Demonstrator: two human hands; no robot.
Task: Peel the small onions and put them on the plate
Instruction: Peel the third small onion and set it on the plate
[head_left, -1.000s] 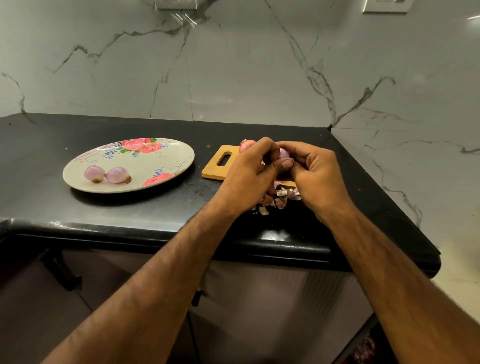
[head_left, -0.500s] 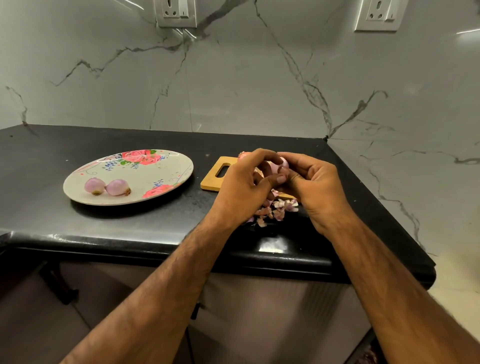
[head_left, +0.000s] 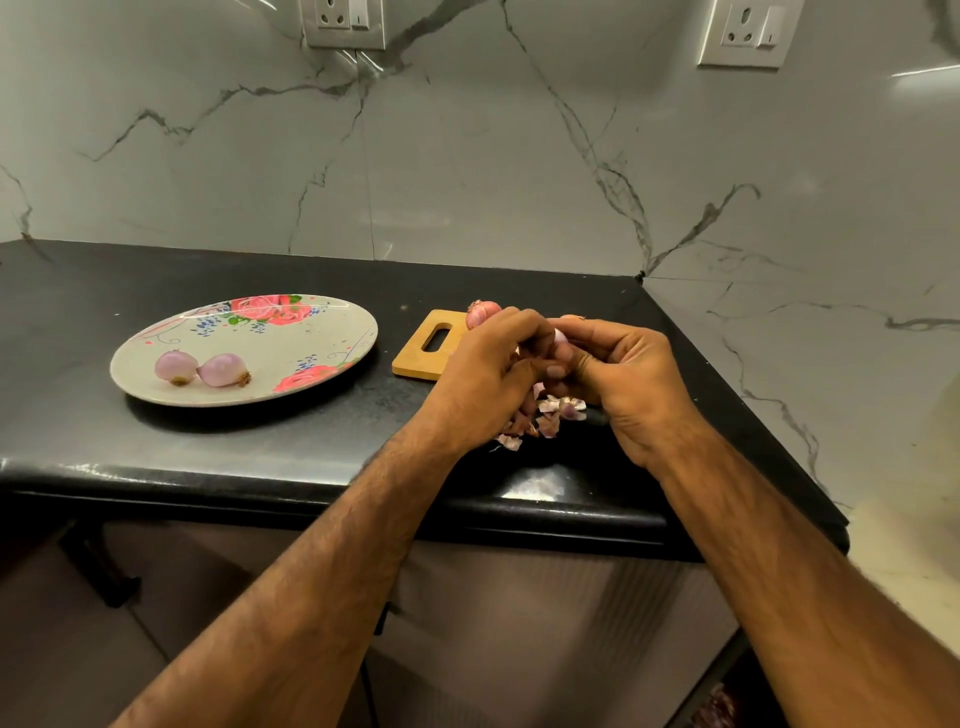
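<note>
Two peeled small onions (head_left: 176, 367) (head_left: 224, 370) lie side by side on the left part of a floral plate (head_left: 311, 338). My left hand (head_left: 485, 379) and my right hand (head_left: 631, 379) meet above the counter and both pinch one small pale-pink onion (head_left: 560, 336), mostly hidden by the fingers. An unpeeled reddish onion (head_left: 480, 313) sits on the wooden cutting board (head_left: 415, 358) just behind my left hand. A pile of onion skins (head_left: 550, 415) lies on the counter under my hands.
The black countertop (head_left: 104, 441) has its front edge close to my forearms and its right edge by the marble wall. Two wall sockets (head_left: 344, 21) (head_left: 745, 31) sit high on the marble backsplash.
Both hands stay together on the onion and the fingers have shifted slightly around it. The view has tilted up a little, showing more of the wall sockets.
</note>
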